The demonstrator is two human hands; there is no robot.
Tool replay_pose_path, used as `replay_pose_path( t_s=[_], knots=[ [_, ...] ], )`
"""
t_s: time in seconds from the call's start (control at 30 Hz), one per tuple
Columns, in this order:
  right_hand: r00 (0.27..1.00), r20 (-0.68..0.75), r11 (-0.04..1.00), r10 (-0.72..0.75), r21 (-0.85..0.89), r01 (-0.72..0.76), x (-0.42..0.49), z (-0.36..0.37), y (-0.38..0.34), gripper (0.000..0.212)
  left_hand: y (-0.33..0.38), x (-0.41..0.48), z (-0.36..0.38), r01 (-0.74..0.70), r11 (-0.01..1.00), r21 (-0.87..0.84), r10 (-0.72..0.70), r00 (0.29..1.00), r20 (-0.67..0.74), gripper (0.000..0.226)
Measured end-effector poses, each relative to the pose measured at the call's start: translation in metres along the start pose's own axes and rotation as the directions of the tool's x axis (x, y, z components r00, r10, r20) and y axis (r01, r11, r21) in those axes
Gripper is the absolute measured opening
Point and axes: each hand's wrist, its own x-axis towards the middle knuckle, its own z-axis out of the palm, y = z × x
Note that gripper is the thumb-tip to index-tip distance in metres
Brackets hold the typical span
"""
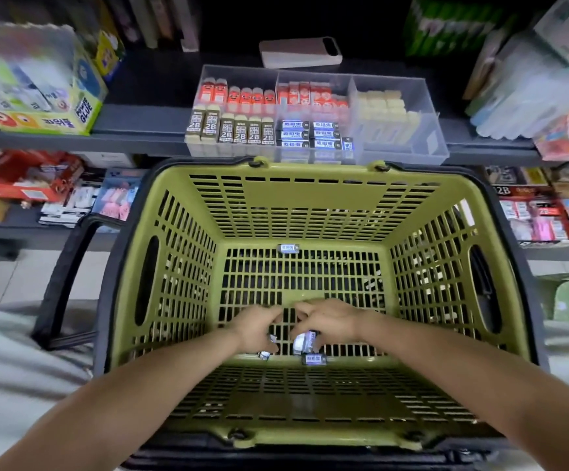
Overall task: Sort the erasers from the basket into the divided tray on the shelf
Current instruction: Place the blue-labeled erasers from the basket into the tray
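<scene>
**First:** Green plastic lattice is what we work against. The basket [310,205] is deep, so both our arms reach down over its near rim, and our hands meet low on its floor.

**Second:** And what do we hold?

**First:** Our right hand [330,321] has its fingers curled over a blue-sleeved eraser [305,341]. Our left hand [257,329] is curled too, knuckles up, with something small and pale under its fingertips. Whether it grips that, we cannot tell.

**Second:** Why are they so close together?

**First:** We judge that the remaining pieces lie bunched there. One loose eraser [314,359] sits just nearer to us than the right hand, and a second loose eraser [264,355] sits just nearer than the left. A stray eraser [288,248] lies well beyond both hands, against the far wall.

**Second:** Where do they go?

**First:** Farther beyond the hands, up on the shelf [140,137], the divided tray [409,147] holds the kinds apart. The blue-sleeved stack [310,134] fills the front of its middle section, so these likely belong there.
</scene>
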Motion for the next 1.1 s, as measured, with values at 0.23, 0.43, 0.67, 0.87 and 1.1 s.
replay_pose_path(
  t_s=[0.23, 0.43, 0.67, 0.87, 1.1],
  knots=[
    [0.941, -0.319, 0.984, 0.11, 0.167, -0.059, -0.006, 0.011, 0.014, 0.042, 0.004, 0.004, -0.014, 0.287, 0.395, -0.873, -0.24, 0.949, 0.204, 0.016],
    [0.904, -0.414, 0.908, 0.105, 0.412, 0.083, -0.005, 0.0, -0.022, 0.053, 0.013, 0.009, -0.016, 0.452, -0.14, -0.881, -0.108, 0.877, 0.468, 0.043],
    [0.937, -0.026, 0.78, 0.349, 0.562, -0.275, -0.019, 0.016, -0.01, 0.01, 0.016, 0.013, -0.016, 0.301, 0.417, -0.858, -0.197, 0.951, 0.238, 0.021],
    [0.906, 0.235, 0.719, 0.351, 0.552, -0.422, -0.009, 0.034, -0.013, 0.028, 0.008, 0.034, -0.031, 0.033, 0.9, -0.435, -0.224, 0.891, -0.394, 0.048],
    [0.921, 0.203, 0.553, 0.331, 0.749, -0.364, -0.017, 0.002, 0.003, 0.027, 0.009, 0.061, -0.044, 0.112, 0.977, -0.183, -0.2, 0.781, -0.591, 0.052]
  ],
)
